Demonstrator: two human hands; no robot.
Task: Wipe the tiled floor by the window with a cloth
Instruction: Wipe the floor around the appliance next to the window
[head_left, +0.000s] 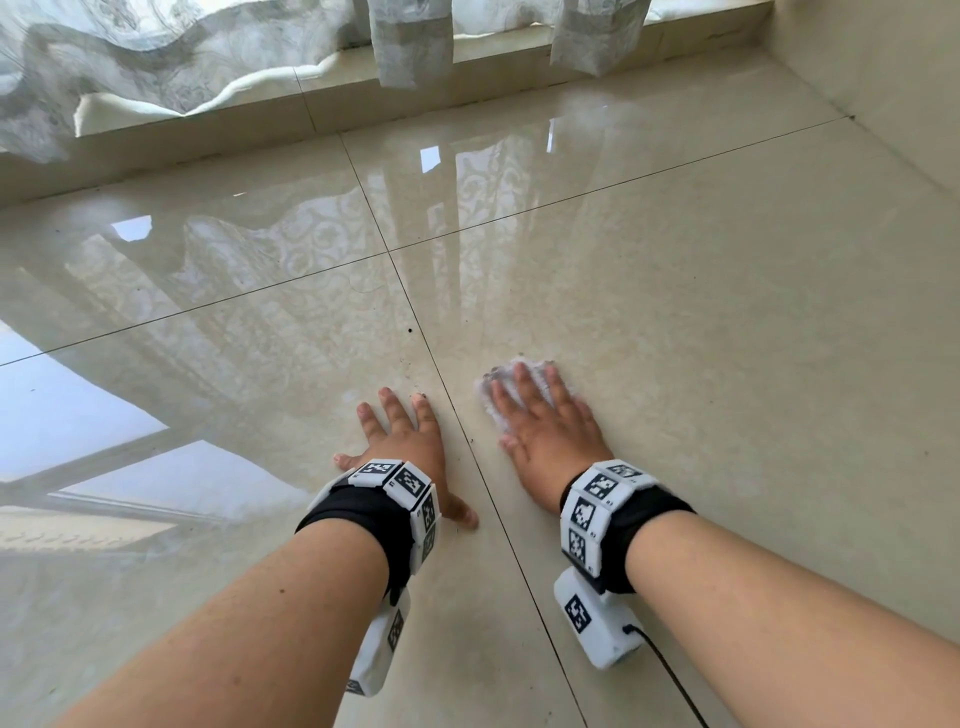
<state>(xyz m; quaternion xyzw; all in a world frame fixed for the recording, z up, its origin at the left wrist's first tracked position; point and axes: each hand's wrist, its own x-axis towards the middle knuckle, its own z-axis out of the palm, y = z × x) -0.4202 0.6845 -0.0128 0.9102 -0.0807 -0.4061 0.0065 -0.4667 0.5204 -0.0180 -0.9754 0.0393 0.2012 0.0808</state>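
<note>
- floor (727, 312): glazed tile, beige, smooth, high gloss, mirror-like sheen that reflects the curtain
- cloth (519, 366): white, soft, fuzzy nap, matt
- curtain (156, 57): thin sheer fabric, pale scroll pattern, matt
- wrist bands (358, 514): black stretch fabric, matt
- marker blocks (405, 480) on the bands: hard white plastic, smooth, printed with black squares

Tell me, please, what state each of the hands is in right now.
Left hand: open, flat on the tiled floor.
Right hand: open, straight fingers pressing the cloth down.

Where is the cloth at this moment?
Head view: the cloth lies on the floor tile under the right hand, just right of the grout line.
</note>
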